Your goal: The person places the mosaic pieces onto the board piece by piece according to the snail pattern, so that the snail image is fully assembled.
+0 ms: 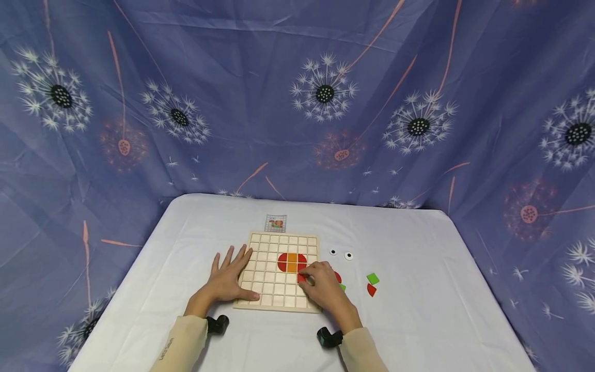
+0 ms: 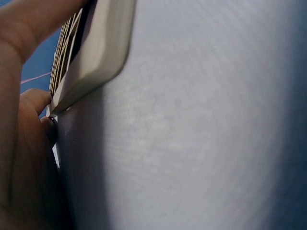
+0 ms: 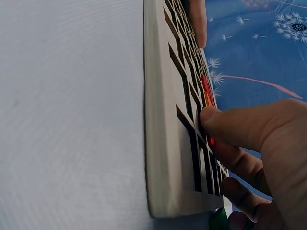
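Note:
A wooden grid board (image 1: 271, 289) lies on the white cloth. On it, orange squares (image 1: 292, 262) sit between red rounded pieces (image 1: 282, 262). My left hand (image 1: 226, 279) rests over the board's left side with fingers spread, the thumb near its lower left corner. Thumb and index finger of my right hand (image 1: 325, 287) pinch a red piece (image 1: 301, 278) at the board, just below the red and orange shape. In the right wrist view, a sliver of that red piece (image 3: 211, 141) shows between thumb and finger; the fingers hide the rest.
A small picture card (image 1: 276, 223) lies behind the board. Right of it are two round eye pieces (image 1: 349, 256), a green piece (image 1: 373, 278) and a red quarter-round piece (image 1: 371, 290). Another red piece (image 1: 338, 277) is partly hidden behind my right hand.

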A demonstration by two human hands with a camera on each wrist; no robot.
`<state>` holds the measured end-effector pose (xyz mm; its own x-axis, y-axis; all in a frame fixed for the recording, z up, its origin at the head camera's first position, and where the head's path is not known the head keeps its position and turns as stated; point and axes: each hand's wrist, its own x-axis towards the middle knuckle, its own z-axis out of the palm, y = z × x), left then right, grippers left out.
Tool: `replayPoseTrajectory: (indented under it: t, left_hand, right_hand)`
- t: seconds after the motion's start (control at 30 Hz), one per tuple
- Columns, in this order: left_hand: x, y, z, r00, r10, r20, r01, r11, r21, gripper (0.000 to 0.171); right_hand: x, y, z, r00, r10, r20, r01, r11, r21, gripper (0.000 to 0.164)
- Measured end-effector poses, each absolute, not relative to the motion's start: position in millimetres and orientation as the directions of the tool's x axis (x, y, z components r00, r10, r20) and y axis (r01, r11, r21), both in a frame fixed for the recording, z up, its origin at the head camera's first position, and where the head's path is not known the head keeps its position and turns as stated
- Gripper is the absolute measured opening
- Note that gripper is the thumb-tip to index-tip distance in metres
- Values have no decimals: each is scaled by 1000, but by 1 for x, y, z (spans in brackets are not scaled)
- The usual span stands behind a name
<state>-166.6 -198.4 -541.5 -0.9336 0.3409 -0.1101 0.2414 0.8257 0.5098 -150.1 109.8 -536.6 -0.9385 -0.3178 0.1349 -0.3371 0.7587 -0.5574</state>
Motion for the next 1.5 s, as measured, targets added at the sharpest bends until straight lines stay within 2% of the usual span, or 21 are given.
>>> replayPoseTrajectory:
  t: [0.47, 0.63, 0.9, 1.1, 1.27, 1.5]
  left_hand:
    - [-166, -200, -545, -935, 339, -106, 241, 826, 509, 137]
    - [-167, -198, -545, -934, 337, -115, 236, 829, 507, 136]
    - [-170, -196, -543, -932, 338, -133, 231, 835, 500, 137]
    - [-170, -196, -543, -932, 339, -127, 234, 832, 503, 137]
    - [-170, -197, -543, -933, 337, -127, 233, 833, 502, 137]
    - [-169, -199, -545, -933, 334, -136, 226, 836, 500, 138]
  right_hand:
    - [-138, 126, -530, -947, -282, 154, -318, 754, -574, 30]
    - [-135, 153, -531, -965, -211, 154, -261, 777, -573, 36]
    - [-132, 210, -538, -957, -146, 252, -262, 811, -523, 41]
    - [-128, 243, -539, -969, -96, 226, -205, 823, -530, 41]
    - [-124, 247, -538, -975, -98, 199, -193, 816, -545, 42]
    - [-119, 229, -540, -979, -102, 177, -187, 800, -570, 44]
